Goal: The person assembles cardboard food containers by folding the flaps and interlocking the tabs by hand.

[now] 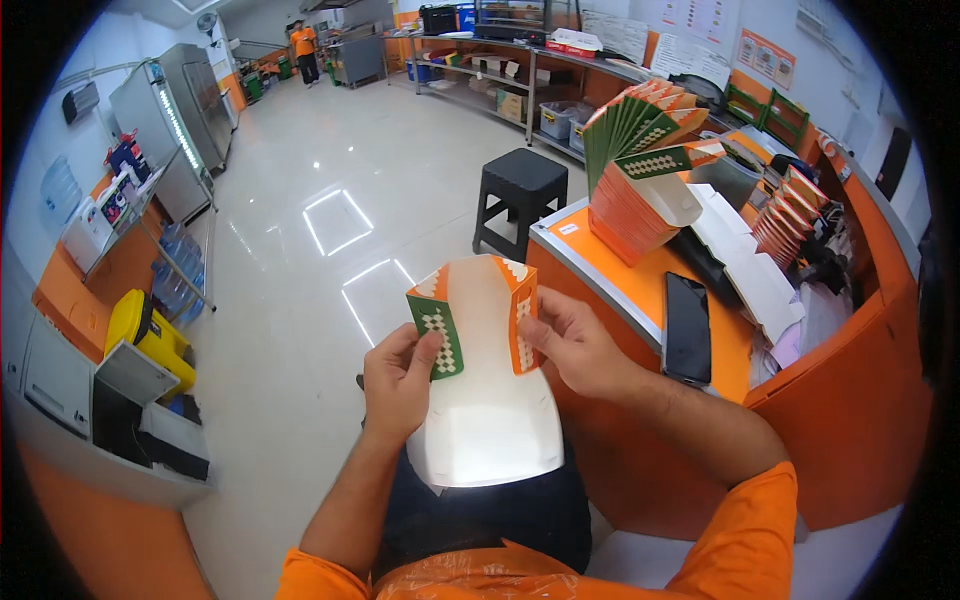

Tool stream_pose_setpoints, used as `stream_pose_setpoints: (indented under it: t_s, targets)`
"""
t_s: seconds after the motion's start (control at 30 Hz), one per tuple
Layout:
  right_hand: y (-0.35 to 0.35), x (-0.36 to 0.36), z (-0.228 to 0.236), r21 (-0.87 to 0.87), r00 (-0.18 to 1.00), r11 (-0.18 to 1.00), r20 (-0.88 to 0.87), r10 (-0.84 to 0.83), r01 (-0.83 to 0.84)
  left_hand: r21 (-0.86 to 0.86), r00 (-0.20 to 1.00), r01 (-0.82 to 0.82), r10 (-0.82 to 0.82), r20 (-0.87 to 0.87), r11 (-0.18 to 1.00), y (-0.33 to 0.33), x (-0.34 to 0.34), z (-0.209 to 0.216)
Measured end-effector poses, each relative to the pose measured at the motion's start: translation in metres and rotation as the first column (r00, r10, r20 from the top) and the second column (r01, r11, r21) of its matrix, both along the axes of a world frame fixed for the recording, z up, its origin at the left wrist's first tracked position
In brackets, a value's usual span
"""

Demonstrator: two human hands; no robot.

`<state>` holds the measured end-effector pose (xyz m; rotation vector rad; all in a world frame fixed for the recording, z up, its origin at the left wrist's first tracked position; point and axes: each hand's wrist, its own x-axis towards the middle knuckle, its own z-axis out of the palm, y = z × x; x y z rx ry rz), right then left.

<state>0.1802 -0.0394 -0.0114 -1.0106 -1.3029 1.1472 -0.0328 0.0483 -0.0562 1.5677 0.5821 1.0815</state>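
Observation:
A partly folded cardboard food box (490, 430), white inside, is held between my hands above my lap. Its side flaps carry green, orange and a cream checkered pattern. My left hand (398, 380) pinches the green flap, thumb on its face. My right hand (580, 345) grips the orange flap on the other side, thumb pressed near the pattern. The tray-like end of the box hangs toward me. On the counter to my right, a tall fanned stack of similar boxes (635, 215) leans beside a black phone (686, 330).
The orange counter (590, 245) runs along my right, with more stacked cartons (790, 215). A black stool (520, 195) stands beyond its corner. At left are a yellow bin (140, 330) and water bottles (180, 265). A person in orange (304, 50) stands far back.

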Motion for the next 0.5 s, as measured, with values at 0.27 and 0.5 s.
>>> stream_pose_setpoints:
  t_s: [0.27,0.5]
  targets:
    - [-0.027,0.075,0.135,0.747,0.707,0.433,-0.069,-0.704,0.504,0.404,0.999,0.043,-0.027,-0.047,0.914,0.015,0.083,0.069]
    - [-0.101,0.125,0.175,0.855,-0.084,0.012,0.065,-0.994,0.518,0.771,0.966,-0.213,0.249,0.073,0.6,0.071,0.256,0.122]
